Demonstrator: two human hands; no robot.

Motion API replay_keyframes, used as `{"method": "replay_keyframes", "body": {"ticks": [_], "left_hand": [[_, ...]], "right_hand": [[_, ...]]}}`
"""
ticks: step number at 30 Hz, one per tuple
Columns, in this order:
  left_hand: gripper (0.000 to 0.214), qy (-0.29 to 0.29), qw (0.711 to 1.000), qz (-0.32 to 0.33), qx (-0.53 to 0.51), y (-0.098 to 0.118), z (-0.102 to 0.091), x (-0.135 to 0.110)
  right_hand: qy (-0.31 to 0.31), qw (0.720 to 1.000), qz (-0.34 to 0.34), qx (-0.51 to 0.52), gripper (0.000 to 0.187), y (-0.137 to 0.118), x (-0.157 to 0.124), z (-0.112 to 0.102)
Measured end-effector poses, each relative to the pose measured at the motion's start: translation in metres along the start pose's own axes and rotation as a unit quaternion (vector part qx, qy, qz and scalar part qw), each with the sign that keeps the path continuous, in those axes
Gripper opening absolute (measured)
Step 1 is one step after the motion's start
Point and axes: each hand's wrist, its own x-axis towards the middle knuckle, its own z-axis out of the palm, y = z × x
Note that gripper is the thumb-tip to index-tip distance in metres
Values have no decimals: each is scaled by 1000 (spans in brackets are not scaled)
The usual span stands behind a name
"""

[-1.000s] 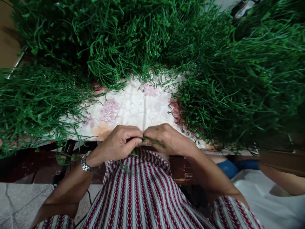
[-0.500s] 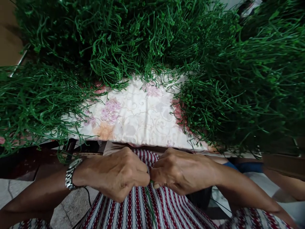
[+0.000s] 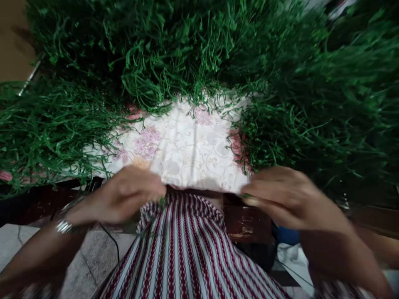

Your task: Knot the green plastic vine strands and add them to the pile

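My left hand [image 3: 126, 193], wearing a metal watch [image 3: 65, 224], is closed in a pinch over the left side of my lap. A thin green stem [image 3: 162, 202] shows at its fingertips, and its lower length is blurred against the striped cloth. At the table's front edge, on the right, my right hand [image 3: 283, 193] is also pinched closed. A small green bit [image 3: 245, 195] peeks out by its thumb; most of it is hidden. The hands are well apart, and both are smeared by motion.
Large heaps of thin green stems with small tips cover the back [image 3: 187, 45], the left [image 3: 59, 128] and the right [image 3: 305, 128] of the table. Between them shows a white floral tablecloth [image 3: 193, 158]. A striped red-and-white garment [image 3: 187, 249] covers my lap.
My hands were together over my lap with a green stem between them. They have parted, the left going left and slightly up, the right going right and up.
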Motion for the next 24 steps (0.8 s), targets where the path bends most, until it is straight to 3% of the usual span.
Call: {"method": "replay_keyframes", "body": {"ticks": [1, 2, 4, 6, 10, 15, 19, 21, 24], "left_hand": [[21, 53, 997, -47, 3, -5, 2, 3], [17, 103, 990, -99, -8, -11, 5, 8], [10, 161, 970, -169, -65, -24, 17, 18], [12, 199, 950, -198, -139, -35, 30, 26], [12, 244, 924, -188, -225, -43, 46, 34], [7, 279, 924, -178, -191, -37, 55, 35], [11, 333, 903, -185, -201, -40, 62, 32], [14, 367, 887, -186, -208, -42, 66, 32], [15, 385, 883, -188, -189, -44, 71, 33]], "right_hand": [[-27, 999, -38, 1, 20, 6, 3, 3], [-33, 999, -33, -7, 18, 11, 8, 8], [26, 999, 30, 13, 19, 20, 18, 21], [80, 991, 88, 64, 20, 24, 28, 36], [96, 975, 104, 171, 25, 22, 40, 69], [52, 961, 125, 240, 21, 17, 40, 98], [28, 980, 145, 130, 16, 8, 36, 102], [30, 989, 130, 60, 14, 3, 35, 101], [36, 993, 105, 35, 16, -2, 34, 101]]}}
